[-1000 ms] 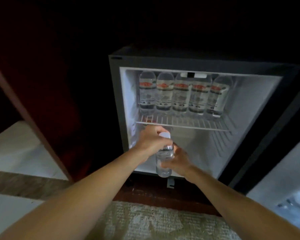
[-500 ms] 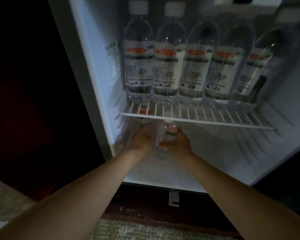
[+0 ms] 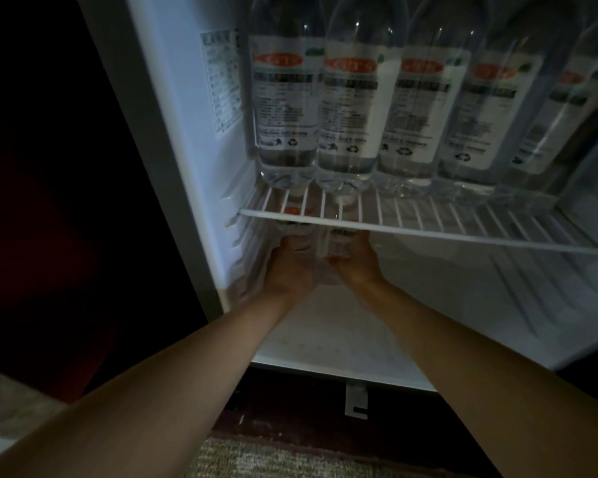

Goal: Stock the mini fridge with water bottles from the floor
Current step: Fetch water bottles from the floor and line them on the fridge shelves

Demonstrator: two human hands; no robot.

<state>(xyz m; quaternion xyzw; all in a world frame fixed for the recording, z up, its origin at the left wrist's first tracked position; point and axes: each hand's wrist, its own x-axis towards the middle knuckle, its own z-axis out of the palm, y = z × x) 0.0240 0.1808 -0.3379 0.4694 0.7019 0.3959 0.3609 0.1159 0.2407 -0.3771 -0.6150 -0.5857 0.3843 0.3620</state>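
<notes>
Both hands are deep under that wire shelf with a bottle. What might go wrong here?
The held bottle sits close beneath the wire shelf, so its top could catch there. A second bottle stands right beside it by the fridge's side wall; the left hand or right hand might knock it over. The dim light makes judging gaps harder.

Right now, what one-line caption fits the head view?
The left hand and right hand hold a water bottle under the wire shelf of the mini fridge, which carries five labelled bottles.
</notes>
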